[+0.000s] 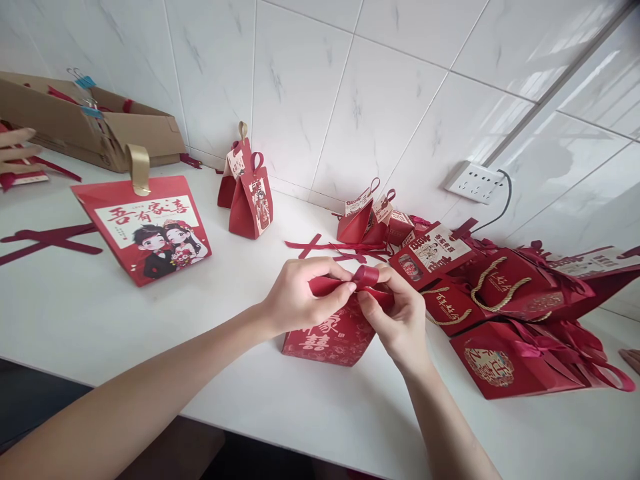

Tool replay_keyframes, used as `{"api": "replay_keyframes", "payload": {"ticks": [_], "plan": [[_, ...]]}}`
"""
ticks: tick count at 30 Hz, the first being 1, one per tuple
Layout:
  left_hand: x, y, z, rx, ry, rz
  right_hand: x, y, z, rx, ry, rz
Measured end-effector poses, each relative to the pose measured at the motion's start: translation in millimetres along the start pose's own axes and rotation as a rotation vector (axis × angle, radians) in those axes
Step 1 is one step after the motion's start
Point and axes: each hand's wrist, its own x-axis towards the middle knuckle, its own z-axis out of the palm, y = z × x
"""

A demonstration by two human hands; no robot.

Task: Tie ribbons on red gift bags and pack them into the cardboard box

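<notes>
A red gift box point(325, 340) with pale Chinese lettering stands on the white table in front of me. At its top edge a dark red ribbon point(367, 276) forms a small loop. My left hand point(307, 297) pinches the ribbon between thumb and fingers at the loop's left side. On the other side, my right hand point(395, 310) has its thumb and fingers closed on the box's top flap, close to the loop. The fingers partly cover the flap and the ribbon's lower ends.
Finished red boxes point(500, 360) crowd the right side. A box with a cartoon couple point(150, 233) stands at left, near crossed ribbons point(55, 240). Behind it are a cardboard box point(143, 137) and another person's hand point(15, 150). A power strip point(475, 183) is on the tiled wall.
</notes>
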Motion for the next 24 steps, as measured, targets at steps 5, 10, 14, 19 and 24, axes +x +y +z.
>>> {"api": "replay_keyframes", "payload": {"ticks": [5,10,14,19,24], "plan": [[-0.4,-0.2,0.0,0.004,-0.015,-0.028,0.0,1.0,0.0,-0.005,0.001,-0.012],[-1.0,-0.3,-0.5,0.000,-0.018,-0.034,-0.1,1.5,0.5,-0.019,0.008,-0.035],[-1.1,-0.6,-0.6,-0.004,-0.017,-0.016,-0.3,0.5,0.2,0.001,-0.002,-0.005],[-0.5,-0.7,-0.2,-0.004,-0.015,-0.006,-0.3,1.3,-1.9,0.032,-0.023,0.027],[-0.6,-1.1,0.1,0.001,-0.001,0.009,0.6,4.0,-3.5,0.068,-0.054,0.048]]}}
